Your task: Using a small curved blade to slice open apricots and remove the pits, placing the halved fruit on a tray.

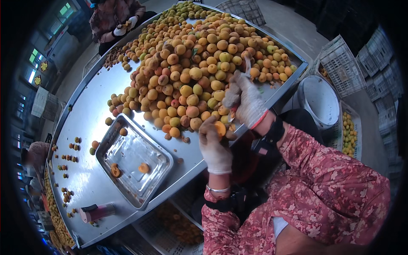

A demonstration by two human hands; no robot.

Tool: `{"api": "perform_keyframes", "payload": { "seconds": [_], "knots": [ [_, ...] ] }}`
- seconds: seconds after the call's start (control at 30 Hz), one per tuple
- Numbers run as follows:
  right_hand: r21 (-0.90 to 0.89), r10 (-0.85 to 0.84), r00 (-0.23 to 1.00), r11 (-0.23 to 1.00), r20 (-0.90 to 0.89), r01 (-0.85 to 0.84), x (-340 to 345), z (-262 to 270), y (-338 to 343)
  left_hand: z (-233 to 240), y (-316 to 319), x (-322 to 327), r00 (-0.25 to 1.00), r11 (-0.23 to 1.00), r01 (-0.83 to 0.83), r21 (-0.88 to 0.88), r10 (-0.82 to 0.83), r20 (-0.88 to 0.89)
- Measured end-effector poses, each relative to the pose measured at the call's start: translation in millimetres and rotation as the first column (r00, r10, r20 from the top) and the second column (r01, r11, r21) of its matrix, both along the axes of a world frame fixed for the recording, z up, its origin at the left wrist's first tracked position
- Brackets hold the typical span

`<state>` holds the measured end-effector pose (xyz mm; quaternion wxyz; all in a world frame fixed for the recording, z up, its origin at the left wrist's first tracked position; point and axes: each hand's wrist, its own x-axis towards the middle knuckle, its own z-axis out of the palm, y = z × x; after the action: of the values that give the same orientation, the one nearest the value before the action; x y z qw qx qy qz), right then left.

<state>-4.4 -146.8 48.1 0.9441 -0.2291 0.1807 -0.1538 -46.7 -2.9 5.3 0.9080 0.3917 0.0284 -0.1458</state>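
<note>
In my gloved left hand [216, 153] is a cut apricot [220, 128], its orange flesh showing, held over the table's near edge. My gloved right hand [248, 102] grips a small knife [231, 115]; the blade is near the cut fruit, and fingers hide most of the handle. Both gloves are white with brown stains. A large pile of apricots [191, 73] covers the steel table [92, 118] just beyond my hands. To the left, a shallow metal tray [127, 153] contains apricot halves [143, 168] and one small whole fruit [123, 131].
A pink-lidded bottle [97, 212] lies left of the tray. At right stand a white bucket [319, 101] and a crate of yellow fruit [349, 134]. Under the table edge is a crate of cut fruit [181, 226]. Across the table a gloved person [116, 22] handles fruit.
</note>
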Motion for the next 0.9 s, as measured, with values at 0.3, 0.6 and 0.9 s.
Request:
{"api": "perform_keyframes", "payload": {
  "seconds": [0.3,0.6,0.9],
  "knots": [
    [-0.978,-0.088,0.987,-0.143,-0.138,-0.149,8,2,-71,-12,9,10,0.999,0.999,0.034,0.008,-0.033,-0.034],
    [-0.691,-0.021,0.842,-0.56,-0.539,-0.457,-20,-20,-86,17,61,43,0.832,0.797,-0.552,0.245,0.506,0.228],
    [-0.475,-0.179,0.83,-0.747,-0.529,-0.464,-24,-19,-82,1,78,53,0.547,0.483,-0.822,0.301,0.524,0.653]
  ]
}}
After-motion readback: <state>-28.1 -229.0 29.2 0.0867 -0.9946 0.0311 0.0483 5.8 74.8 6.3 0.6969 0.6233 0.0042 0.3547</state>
